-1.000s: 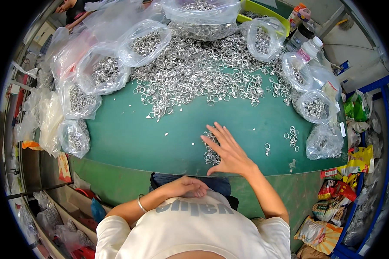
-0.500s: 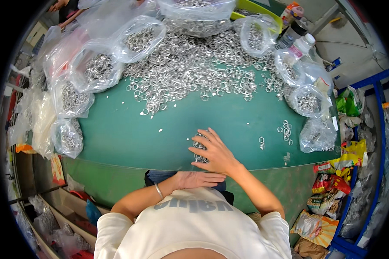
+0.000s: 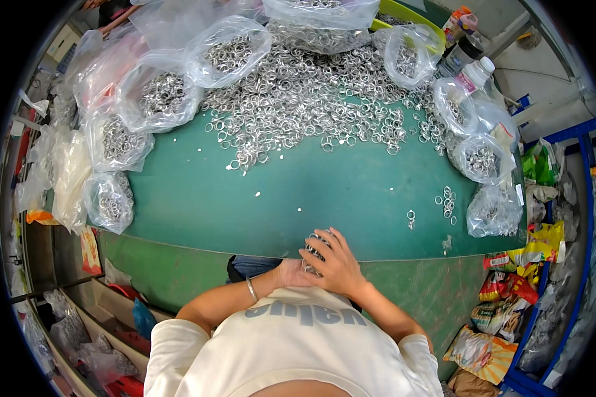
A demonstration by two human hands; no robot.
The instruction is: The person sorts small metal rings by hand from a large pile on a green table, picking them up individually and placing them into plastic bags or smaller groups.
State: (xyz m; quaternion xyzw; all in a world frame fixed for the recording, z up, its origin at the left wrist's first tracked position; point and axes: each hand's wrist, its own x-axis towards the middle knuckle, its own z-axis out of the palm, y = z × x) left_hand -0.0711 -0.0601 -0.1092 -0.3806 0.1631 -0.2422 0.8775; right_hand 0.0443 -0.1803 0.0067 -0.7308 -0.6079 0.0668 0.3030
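A handful of silver metal rings (image 3: pixel 314 250) lies at the table's near edge, under the curled fingers of my right hand (image 3: pixel 341 266). My left hand (image 3: pixel 293 272) is just below that edge, against the rings and my right hand. Its fingers are mostly hidden behind the right hand, and a bracelet circles its wrist. Farther away, a wide heap of similar rings (image 3: pixel 298 99) spreads over the green tabletop (image 3: pixel 212 205). A few rings (image 3: pixel 449 202) lie apart on the right, with a smaller group (image 3: pixel 411 219) beside them.
Clear plastic bags of rings line the table, including one at left (image 3: pixel 109 202) and one at right (image 3: pixel 493 210). A white bottle (image 3: pixel 477 73) and a yellow-green tray (image 3: pixel 414 20) stand at the back. Blue shelving (image 3: pixel 583 172) holds packets at right. Another person's arm (image 3: pixel 119 21) shows far left.
My right hand has drawn the rings toward me to the table's near edge, and now meets my left hand there. The whole view has shifted slightly.
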